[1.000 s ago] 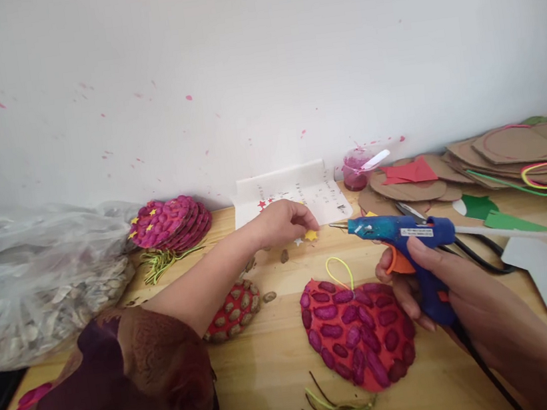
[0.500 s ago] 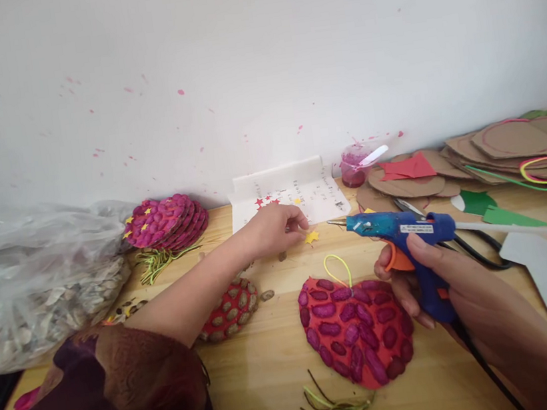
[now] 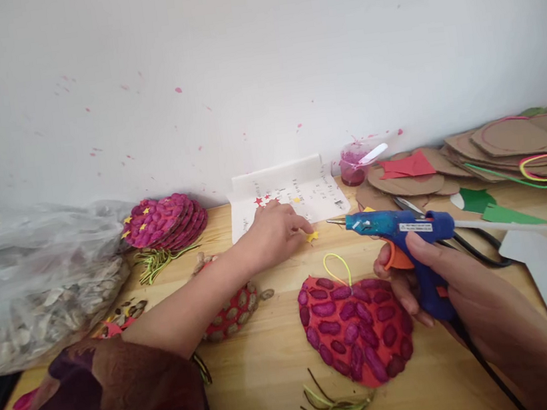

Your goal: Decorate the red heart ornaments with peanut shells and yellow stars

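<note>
A blue hot glue gun point(image 3: 400, 228) is gripped in my right hand point(image 3: 444, 276), fingers around its handle near the orange trigger, nozzle pointing left. A small yellow star point(image 3: 312, 236) lies just left of the nozzle tip. My left hand point(image 3: 279, 231) reaches over the wood, its index finger stretched to the star's edge; the thumb is hidden. Below the gun is a red heart-shaped piece point(image 3: 356, 328) covered in purple-painted peanut shells, with a yellow loop on top. A green and dark yarn tassel point(image 3: 333, 409) lies beneath it. My left forearm partly covers a red piece with unpainted shells point(image 3: 232, 314).
At left are a clear plastic bag of shells point(image 3: 53, 294) and stacked purple shell pieces point(image 3: 167, 222). A white sheet point(image 3: 322, 209) with red stars lies by the wall. Rightward are a pink paint cup point(image 3: 355, 164), cardboard cutouts point(image 3: 507, 140) and black-handled scissors point(image 3: 481, 251).
My left hand has turned over and its index finger has extended onto the yellow star's edge. The star, the glue gun and my right hand stay nearly in place.
</note>
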A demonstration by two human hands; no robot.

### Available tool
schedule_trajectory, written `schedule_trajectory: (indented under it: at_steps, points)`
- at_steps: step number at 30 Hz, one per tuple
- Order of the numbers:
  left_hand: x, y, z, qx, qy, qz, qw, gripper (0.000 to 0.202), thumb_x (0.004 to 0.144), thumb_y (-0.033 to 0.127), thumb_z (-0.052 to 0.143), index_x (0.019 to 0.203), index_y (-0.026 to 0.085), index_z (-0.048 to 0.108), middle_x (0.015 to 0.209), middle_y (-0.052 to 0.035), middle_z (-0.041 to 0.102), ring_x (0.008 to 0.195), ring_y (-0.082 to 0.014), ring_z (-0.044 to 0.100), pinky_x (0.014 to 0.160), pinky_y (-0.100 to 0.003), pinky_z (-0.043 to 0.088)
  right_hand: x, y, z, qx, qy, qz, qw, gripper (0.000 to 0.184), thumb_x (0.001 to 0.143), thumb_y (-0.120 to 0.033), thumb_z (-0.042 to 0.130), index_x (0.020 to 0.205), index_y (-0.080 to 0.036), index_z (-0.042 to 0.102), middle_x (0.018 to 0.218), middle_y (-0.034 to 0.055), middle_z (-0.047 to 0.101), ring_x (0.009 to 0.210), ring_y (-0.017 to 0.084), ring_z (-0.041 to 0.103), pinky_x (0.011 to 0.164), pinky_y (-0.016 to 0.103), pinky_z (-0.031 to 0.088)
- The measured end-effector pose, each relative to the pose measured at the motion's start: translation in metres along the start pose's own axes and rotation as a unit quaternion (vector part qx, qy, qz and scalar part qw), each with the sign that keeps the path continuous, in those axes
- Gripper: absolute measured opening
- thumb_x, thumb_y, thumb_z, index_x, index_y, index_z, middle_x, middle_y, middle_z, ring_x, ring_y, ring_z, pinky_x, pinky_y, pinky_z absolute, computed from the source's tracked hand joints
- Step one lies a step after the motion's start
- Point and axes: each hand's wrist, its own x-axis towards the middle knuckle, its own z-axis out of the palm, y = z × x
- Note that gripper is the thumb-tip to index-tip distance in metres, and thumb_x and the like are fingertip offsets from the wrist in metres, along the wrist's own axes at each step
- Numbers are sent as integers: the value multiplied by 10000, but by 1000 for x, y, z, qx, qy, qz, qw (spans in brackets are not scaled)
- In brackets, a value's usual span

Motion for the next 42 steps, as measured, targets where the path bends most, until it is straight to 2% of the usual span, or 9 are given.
schedule_trajectory:
  at_steps: [4, 7, 11, 17, 21, 24, 27, 30, 42]
  points:
    - [-6, 1, -1, 18, -23, 4, 1000, 312, 849, 78, 573, 932, 262, 810, 954, -76, 712, 985, -276, 595, 906, -445, 428, 0, -1, -1, -7, -18, 7, 1000, 517, 790, -728, 599, 692, -223, 652, 458, 6, 590, 360, 108, 441, 369, 209, 332]
    - [-10, 0, -3, 6, -6, 2, 1000, 335, 832, 34, 543, 903, 235, 802, 955, -71, 715, 991, -263, 601, 915, -430, 429, 0, -1, -1, -14, -14, 9, 1000, 522, 804, -734, 578, 717, -228, 670, 456, 4, 584, 366, 107, 439, 375, 206, 331]
    - [-9, 1, -1, -11, 0, 2, 1000, 251, 866, 98, 575, 955, 210, 782, 963, -71, 729, 961, -242, 619, 925, -411, 434, -1, -1, 1, -7, -9, 7, 1000, 538, 801, -725, 590, 627, -217, 623, 456, 6, 576, 365, 98, 434, 373, 202, 328]
    - [-3, 5, 3, -21, -40, -15, 999, 141, 837, 240, 688, 954, 200, 757, 946, -57, 739, 943, -247, 633, 889, -385, 448, -3, -4, 4, -7, -2, 3, 1000, 491, 831, -695, 581, 721, -224, 662, 457, -2, 570, 368, 99, 430, 375, 198, 321]
    - [-2, 5, 5, -8, -40, -13, 999, 133, 823, 220, 665, 926, 183, 741, 937, -62, 738, 953, -263, 625, 871, -388, 450, -2, -3, 3, -3, -6, 6, 1000, 484, 801, -696, 616, 729, -221, 674, 449, 1, 578, 366, 104, 434, 372, 199, 336]
    - [-1, 6, 8, -13, -25, -3, 1000, 116, 823, 192, 623, 866, 175, 729, 909, -63, 736, 918, -250, 629, 849, -371, 457, 0, 0, 0, -2, -15, 6, 1000, 516, 794, -709, 617, 654, -213, 648, 473, 10, 597, 368, 103, 452, 374, 204, 359]
    - [1, 10, 10, -22, -10, -7, 1000, 126, 798, 154, 609, 844, 171, 725, 885, -65, 728, 879, -236, 630, 826, -357, 467, 1, 1, -2, 1, -14, 3, 1000, 508, 812, -696, 607, 665, -213, 657, 489, 11, 607, 365, 105, 456, 363, 205, 356]
    - [2, 14, 11, -55, 3, -9, 998, 134, 800, 142, 607, 847, 170, 729, 878, -61, 726, 847, -217, 635, 794, -333, 479, 1, 2, -2, 4, -17, -6, 1000, 476, 809, -683, 621, 739, -218, 692, 491, 4, 608, 358, 105, 448, 354, 206, 355]
    - [-3, 3, 3, -246, 5, -88, 965, 81, 816, 173, 631, 838, 162, 708, 840, -20, 742, 777, -148, 664, 760, -267, 502, 0, 0, -3, -9, -26, -10, 1000, 509, 817, -696, 599, 650, -217, 639, 486, 12, 601, 369, 110, 453, 366, 217, 359]
